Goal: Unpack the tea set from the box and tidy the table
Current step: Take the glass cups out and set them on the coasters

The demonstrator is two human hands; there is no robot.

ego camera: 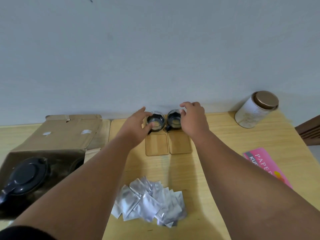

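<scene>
Two glass cups in dark holders stand side by side on wooden coasters at the back of the table, by the wall. My left hand (136,126) wraps the left cup (156,123), thumb on its near side. My right hand (194,121) has its fingertips on the right rim of the right cup (174,121). Two bare wooden coasters (156,144) lie just in front of the cups. At the left, the open cardboard box (69,134) holds a dark teapot (26,177) with its lid on.
A pile of several silver sachets (149,203) lies near the front of the wooden table (216,135). A white tin with a bronze lid (254,110) stands at the back right. A pink paper packet (266,163) lies at the right, partly under my forearm.
</scene>
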